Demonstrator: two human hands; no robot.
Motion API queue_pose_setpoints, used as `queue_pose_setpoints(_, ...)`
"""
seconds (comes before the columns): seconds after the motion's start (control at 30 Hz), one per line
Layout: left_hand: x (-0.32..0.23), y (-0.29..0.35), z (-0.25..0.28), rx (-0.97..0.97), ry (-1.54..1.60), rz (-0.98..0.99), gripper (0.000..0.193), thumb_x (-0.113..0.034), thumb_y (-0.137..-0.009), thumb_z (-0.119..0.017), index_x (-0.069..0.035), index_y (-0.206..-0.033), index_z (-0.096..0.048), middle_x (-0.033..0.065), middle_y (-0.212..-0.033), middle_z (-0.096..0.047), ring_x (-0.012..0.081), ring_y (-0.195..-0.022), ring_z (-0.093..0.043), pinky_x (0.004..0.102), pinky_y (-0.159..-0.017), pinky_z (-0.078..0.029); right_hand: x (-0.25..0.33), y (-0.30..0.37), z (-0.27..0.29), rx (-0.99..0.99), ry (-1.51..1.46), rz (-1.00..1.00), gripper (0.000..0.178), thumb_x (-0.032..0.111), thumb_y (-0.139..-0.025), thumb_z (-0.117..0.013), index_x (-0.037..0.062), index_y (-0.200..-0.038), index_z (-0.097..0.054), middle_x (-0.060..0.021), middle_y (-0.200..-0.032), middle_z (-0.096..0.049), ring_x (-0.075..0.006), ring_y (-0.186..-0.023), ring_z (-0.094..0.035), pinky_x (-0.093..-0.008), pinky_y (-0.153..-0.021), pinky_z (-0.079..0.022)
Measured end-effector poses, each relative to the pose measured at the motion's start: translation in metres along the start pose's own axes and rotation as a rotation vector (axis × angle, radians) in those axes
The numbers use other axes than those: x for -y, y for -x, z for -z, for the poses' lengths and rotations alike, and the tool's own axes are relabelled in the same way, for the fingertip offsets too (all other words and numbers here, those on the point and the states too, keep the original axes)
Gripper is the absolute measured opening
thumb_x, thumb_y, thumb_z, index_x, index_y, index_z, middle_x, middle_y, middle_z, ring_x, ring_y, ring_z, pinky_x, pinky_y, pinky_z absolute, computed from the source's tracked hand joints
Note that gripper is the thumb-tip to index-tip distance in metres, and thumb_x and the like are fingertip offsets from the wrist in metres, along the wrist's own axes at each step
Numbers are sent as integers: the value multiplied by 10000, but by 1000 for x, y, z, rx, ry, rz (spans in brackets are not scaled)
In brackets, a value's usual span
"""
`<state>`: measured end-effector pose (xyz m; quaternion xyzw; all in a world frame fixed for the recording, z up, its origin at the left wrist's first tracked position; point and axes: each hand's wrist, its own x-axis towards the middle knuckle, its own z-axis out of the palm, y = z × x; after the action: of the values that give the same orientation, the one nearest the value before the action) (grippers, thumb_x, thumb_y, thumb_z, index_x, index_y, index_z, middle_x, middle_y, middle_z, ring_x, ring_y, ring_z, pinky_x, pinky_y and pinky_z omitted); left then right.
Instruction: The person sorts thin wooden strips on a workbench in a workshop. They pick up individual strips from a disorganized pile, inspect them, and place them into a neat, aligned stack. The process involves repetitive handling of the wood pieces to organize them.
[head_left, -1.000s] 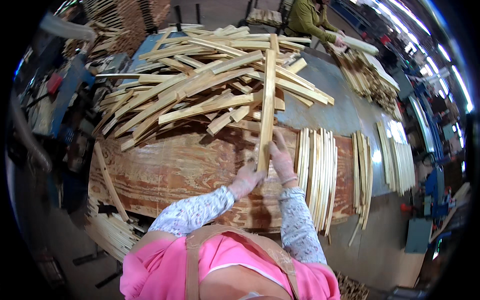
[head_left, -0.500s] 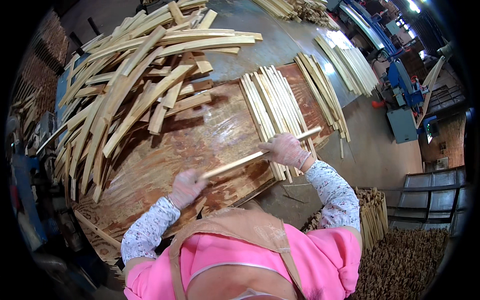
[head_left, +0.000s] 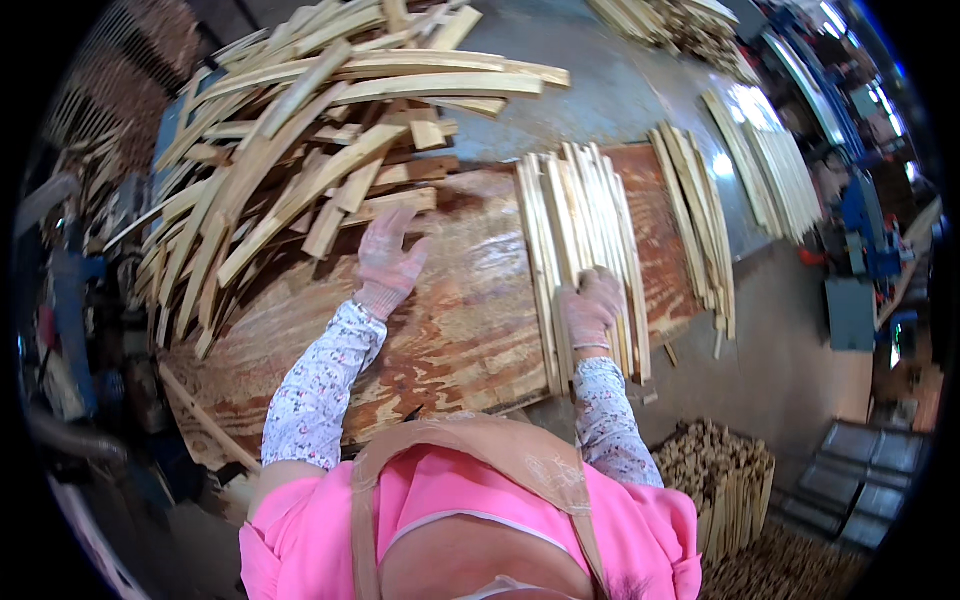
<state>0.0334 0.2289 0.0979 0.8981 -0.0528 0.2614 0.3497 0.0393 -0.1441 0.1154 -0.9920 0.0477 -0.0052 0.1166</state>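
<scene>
My left hand (head_left: 390, 262), in a pale knit glove, is empty with its fingers spread. It hovers over the plywood tabletop, just short of a jumbled pile of wooden slats (head_left: 300, 195) at the far left. On the right, a row of narrow wooden strips (head_left: 600, 200) lies side by side, running away from me. My gloved right hand (head_left: 593, 305) rests on the near part of this row, its fingers curled round a wooden strip (head_left: 563, 350). The hand hides part of that strip and its neighbours.
The bare plywood tabletop (head_left: 460, 310) lies between pile and row. Further right are a smaller group of strips (head_left: 695, 220) and a paler stack (head_left: 780, 180). Upright bundled sticks (head_left: 735, 490) stand on the floor by my right elbow. Blue machinery (head_left: 870, 220) is at the far right.
My left hand has let go of the strip and moved forward, opening toward the pile. My right hand has swung the strip from across my body to lie lengthwise along the row.
</scene>
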Motion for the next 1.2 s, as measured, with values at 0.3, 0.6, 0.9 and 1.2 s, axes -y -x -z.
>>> queue_pose_setpoints(0.3, 161, -37, 162, -204, -919, 26, 897, -421, -869, -796, -167, -1637, -410, 122, -1585, -494, 300, -1433, -491, 506, -1186, -364, -10, 11, -32, -267, 2, 108, 598, 318, -865, -781, 109, -1409, -648, -183, -1354, -667, -357, -1254, -592, -509, -1103, -463)
queue_pose_setpoints(0.6, 124, -107, 226, 214, -1012, 399, 546, -399, -921, -746, -160, -1392, -608, 115, -1278, -719, 353, -1182, -695, 499, -962, -569, 151, -1, 0, -256, -303, 608, 530, 215, -913, -816, 93, -1409, -676, -133, -1221, -741, -287, -1186, -670, -430, -1067, -544)
queue_pose_setpoints(0.9, 139, -5, 261, 329, -882, 630, 308, -325, -973, -714, -144, -1210, -636, 128, -1131, -759, 335, -1072, -750, 497, -832, -610, 188, -258, 121, -515, -457, 402, 648, 483, -966, -743, 114, -1486, -625, -160, -1520, -605, -334, -1380, -584, -470, -1106, -514)
queue_pose_setpoints(1.2, 128, 118, 265, 394, -930, 699, 986, -734, -878, -676, -110, -1608, -451, 218, -1692, -362, 374, -1583, -304, 577, -1307, -170, 205, -297, -95, 249, -586, 520, 804, 465, -974, -660, 115, -1652, -404, -125, -1530, -574, -355, -1352, -585, -475, -1044, -510)
